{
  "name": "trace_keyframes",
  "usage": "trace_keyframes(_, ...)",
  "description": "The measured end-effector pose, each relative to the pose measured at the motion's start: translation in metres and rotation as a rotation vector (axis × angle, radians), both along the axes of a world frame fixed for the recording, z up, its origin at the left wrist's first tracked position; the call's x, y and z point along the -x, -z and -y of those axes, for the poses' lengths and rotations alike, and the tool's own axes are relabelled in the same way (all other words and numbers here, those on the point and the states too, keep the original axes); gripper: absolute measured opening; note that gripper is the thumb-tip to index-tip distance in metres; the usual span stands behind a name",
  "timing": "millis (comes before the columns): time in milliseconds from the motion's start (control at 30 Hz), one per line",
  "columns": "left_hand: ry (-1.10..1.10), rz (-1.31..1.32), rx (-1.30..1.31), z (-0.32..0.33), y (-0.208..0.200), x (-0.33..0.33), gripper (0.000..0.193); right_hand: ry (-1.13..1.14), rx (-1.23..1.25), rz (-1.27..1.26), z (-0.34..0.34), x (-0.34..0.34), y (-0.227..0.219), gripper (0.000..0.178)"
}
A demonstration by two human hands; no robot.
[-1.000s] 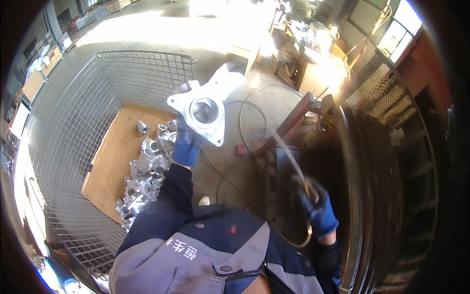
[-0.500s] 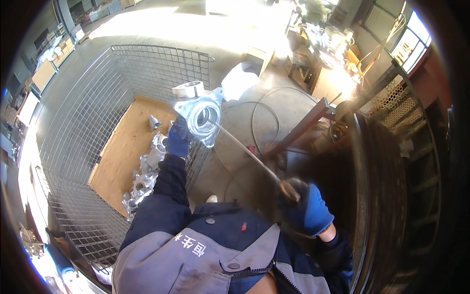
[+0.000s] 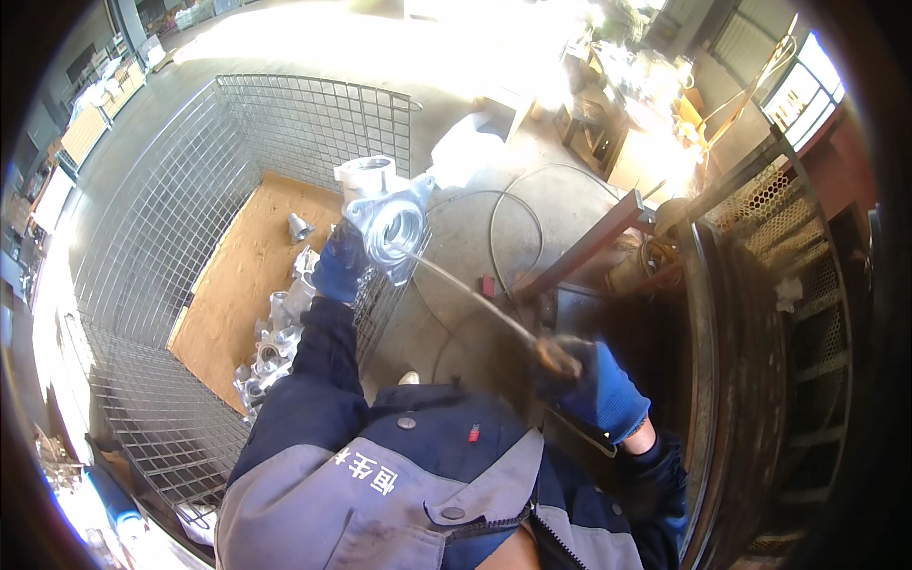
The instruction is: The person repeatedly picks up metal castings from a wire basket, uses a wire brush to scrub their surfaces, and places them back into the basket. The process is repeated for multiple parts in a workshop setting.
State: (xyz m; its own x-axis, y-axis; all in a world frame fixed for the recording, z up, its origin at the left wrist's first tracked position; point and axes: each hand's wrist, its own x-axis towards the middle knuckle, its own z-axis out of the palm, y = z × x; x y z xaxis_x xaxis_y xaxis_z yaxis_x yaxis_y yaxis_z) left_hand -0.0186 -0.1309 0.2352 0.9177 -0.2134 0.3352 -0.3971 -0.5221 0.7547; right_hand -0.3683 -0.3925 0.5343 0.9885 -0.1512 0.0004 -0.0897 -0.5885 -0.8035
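- On the left stands a large wire basket [image 3: 313,119]; its mesh walls rise around a brown board [image 3: 218,294] that covers the bottom.
- Along the right side of this board lies a heap of silver castings [image 3: 274,348], close together and at different angles, partly hidden by the sleeve. One small silver part [image 3: 299,226] lies apart from the heap.
- The left hand [image 3: 339,266], in a blue and dark glove, is closed on the lower left side of the casting [image 3: 382,211]. Some of its fingers are hidden behind the metal.
- This casting is held in the air, near the right wall of the basket, with its round opening turned toward the person.
- The rod tool [image 3: 480,302] slants from this opening down to the right hand. I cannot tell how deep its tip is inside. The step in hand seems to be working this opening; the next move, I judge, calls for a steady casting and the rod kept in line with the opening.
- On the floor behind are a small red block [image 3: 488,285] and a looped cable [image 3: 541,226].
- The right hand [image 3: 597,389], also gloved, has its fingers wrapped around the brown handle [image 3: 558,357], though shadow hides part of them.
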Motion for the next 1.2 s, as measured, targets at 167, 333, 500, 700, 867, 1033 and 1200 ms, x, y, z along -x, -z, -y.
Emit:
trace_keyframes(167,-0.029,0.06,-0.042,-0.003,-0.007,-0.004,0.048,0.039,0.038,0.066,0.005,-0.001,0.004,0.033)
trace_keyframes(333,-0.039,0.099,-0.061,-0.007,-0.011,-0.006,0.051,0.138,-0.117,-0.022,0.009,0.003,-0.022,0.028)
trace_keyframes(500,-0.064,0.137,-0.082,-0.017,-0.015,-0.008,0.053,0.211,0.143,-0.045,-0.005,-0.024,-0.03,0.045)
trace_keyframes(700,-0.063,0.149,-0.07,-0.027,-0.07,0.0,0.051,0.096,-0.204,-0.127,-0.011,-0.054,-0.043,0.03)
trace_keyframes(867,-0.093,0.149,-0.078,-0.039,-0.071,-0.007,0.049,0.059,0.078,-0.023,-0.007,-0.071,-0.044,0.031)
trace_keyframes(1033,-0.097,0.155,-0.083,-0.043,-0.073,-0.004,0.048,0.001,0.386,0.077,-0.003,-0.081,-0.045,0.039)
trace_keyframes(1200,-0.118,0.156,-0.089,-0.046,-0.06,0.015,0.046,0.015,0.244,-0.005,0.012,-0.056,-0.034,0.03)
